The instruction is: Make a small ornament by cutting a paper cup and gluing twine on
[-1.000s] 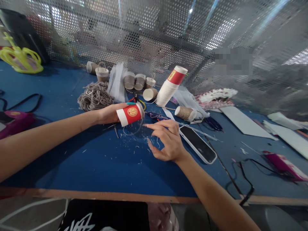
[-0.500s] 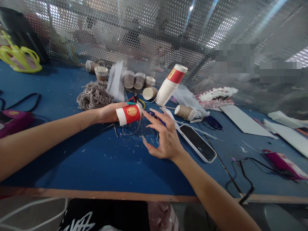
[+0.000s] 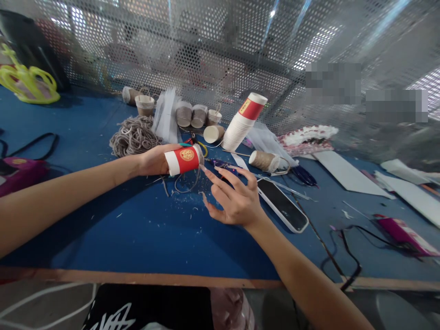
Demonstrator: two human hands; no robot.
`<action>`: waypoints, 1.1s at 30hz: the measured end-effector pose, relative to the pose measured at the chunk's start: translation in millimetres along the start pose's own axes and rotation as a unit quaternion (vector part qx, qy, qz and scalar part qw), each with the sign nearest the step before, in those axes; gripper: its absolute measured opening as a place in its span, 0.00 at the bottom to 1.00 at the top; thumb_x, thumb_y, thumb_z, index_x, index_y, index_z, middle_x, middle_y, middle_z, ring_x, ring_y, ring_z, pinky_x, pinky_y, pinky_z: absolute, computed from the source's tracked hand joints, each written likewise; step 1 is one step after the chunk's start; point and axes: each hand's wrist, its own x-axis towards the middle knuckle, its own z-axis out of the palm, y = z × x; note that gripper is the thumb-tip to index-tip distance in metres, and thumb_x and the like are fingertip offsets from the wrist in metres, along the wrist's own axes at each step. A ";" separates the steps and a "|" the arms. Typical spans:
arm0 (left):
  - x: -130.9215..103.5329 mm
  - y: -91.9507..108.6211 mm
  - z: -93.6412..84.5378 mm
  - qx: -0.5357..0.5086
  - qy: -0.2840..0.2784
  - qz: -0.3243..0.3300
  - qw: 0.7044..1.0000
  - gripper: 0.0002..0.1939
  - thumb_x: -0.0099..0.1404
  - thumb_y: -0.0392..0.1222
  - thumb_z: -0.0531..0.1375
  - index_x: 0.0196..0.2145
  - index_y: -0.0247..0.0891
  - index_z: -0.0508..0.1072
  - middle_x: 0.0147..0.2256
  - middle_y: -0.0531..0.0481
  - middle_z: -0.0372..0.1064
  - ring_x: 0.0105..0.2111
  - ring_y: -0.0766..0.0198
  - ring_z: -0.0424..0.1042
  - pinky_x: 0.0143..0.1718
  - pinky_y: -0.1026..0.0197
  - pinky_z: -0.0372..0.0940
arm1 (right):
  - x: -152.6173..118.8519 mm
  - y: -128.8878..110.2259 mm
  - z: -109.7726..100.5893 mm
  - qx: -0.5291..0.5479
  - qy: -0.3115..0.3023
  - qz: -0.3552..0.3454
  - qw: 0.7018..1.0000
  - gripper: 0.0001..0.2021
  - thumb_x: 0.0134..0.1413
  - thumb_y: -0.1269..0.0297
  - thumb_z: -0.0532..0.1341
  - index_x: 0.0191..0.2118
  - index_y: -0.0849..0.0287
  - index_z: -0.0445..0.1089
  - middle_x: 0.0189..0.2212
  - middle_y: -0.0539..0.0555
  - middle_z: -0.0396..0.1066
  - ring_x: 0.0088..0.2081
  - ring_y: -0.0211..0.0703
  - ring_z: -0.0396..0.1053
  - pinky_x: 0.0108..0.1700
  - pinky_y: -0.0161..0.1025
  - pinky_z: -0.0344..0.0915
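My left hand [image 3: 155, 160] is wrapped round a red-and-white paper cup [image 3: 185, 159] with a gold emblem, tilted on its side above the table. Its base-side end points right, where grey cord seems to circle the edge. My right hand [image 3: 235, 197] hovers just right of the cup, fingers spread, the index fingertip close to that end; whether it touches is unclear. A thin grey cord [image 3: 187, 189] loops on the table below the cup. Left of them lies a heap of grey cord [image 3: 134, 137].
Behind stand a stack of paper cups [image 3: 240, 123] and several cord-wrapped cups [image 3: 184, 114]. A phone [image 3: 283, 206] lies to the right, beside a wrapped cup on its side [image 3: 263, 159]. White boards [image 3: 352, 174] and a magenta device [image 3: 405, 233] lie farther right. Perforated metal [image 3: 220, 55] borders the back.
The cup has turned slightly in my left hand, its emblem shifting a little up and left. My right fingers have curled slightly and moved a bit lower, away from the cup's end.
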 end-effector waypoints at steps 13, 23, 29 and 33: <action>-2.9 6.2 2.8 -0.031 0.000 -0.006 0.999 0.19 0.67 0.48 0.54 0.49 0.34 0.73 0.35 0.45 0.79 0.33 0.61 0.77 0.35 0.62 0.72 | -0.6 -4.2 4.3 0.059 0.040 0.042 0.997 0.05 0.57 0.59 0.58 0.37 0.53 0.64 0.52 0.53 0.76 0.53 0.46 0.63 0.57 0.48 0.56; -2.0 7.2 0.5 -0.027 0.000 -0.005 1.000 0.16 0.67 0.47 0.54 0.44 0.35 0.75 0.36 0.42 0.78 0.32 0.59 0.77 0.34 0.61 0.72 | -0.1 -5.0 4.6 0.016 -0.007 0.063 0.998 0.07 0.57 0.58 0.59 0.32 0.53 0.69 0.49 0.48 0.77 0.51 0.48 0.66 0.56 0.49 0.52; -5.1 9.5 2.3 -0.057 0.008 -0.024 0.998 0.16 0.69 0.46 0.53 0.42 0.34 0.76 0.32 0.44 0.78 0.28 0.62 0.75 0.27 0.63 0.68 | -0.1 -4.1 6.6 -0.006 -0.006 0.040 0.999 0.09 0.57 0.58 0.59 0.30 0.55 0.70 0.47 0.49 0.78 0.48 0.48 0.66 0.53 0.49 0.53; -9.5 10.6 3.7 -0.064 0.018 -0.039 0.997 0.18 0.69 0.50 0.53 0.38 0.33 0.76 0.28 0.48 0.79 0.25 0.63 0.74 0.23 0.64 0.65 | -2.0 -2.2 8.1 0.006 -0.008 0.036 0.999 0.07 0.55 0.61 0.60 0.29 0.56 0.71 0.40 0.49 0.80 0.45 0.48 0.67 0.51 0.49 0.53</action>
